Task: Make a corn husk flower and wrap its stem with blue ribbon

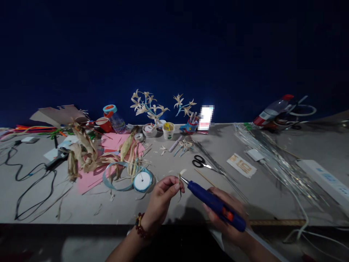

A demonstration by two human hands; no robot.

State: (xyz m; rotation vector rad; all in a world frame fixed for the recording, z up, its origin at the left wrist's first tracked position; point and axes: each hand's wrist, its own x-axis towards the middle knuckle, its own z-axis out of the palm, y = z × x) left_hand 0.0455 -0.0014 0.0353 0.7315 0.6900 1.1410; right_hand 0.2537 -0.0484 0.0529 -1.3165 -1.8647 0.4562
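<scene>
My left hand point(161, 198) pinches a small pale corn-husk piece point(180, 174) above the table's front edge. My right hand point(228, 214) is wrapped round a blue glue gun point(215, 204) with an orange trigger; its metal tip touches the husk piece. A bead bracelet point(141, 226) sits on my left wrist. A roll of light blue ribbon point(142, 180) lies just left of my left hand, its tail curling away.
Dried corn husks point(87, 153) lie on pink paper point(109, 142). Black scissors point(200, 162), thin wire stems point(272, 160), a white power strip point(327, 180), cups point(168, 130), husk flower sprigs point(148, 105) and black cables point(29, 182) spread over the grey table point(81, 207).
</scene>
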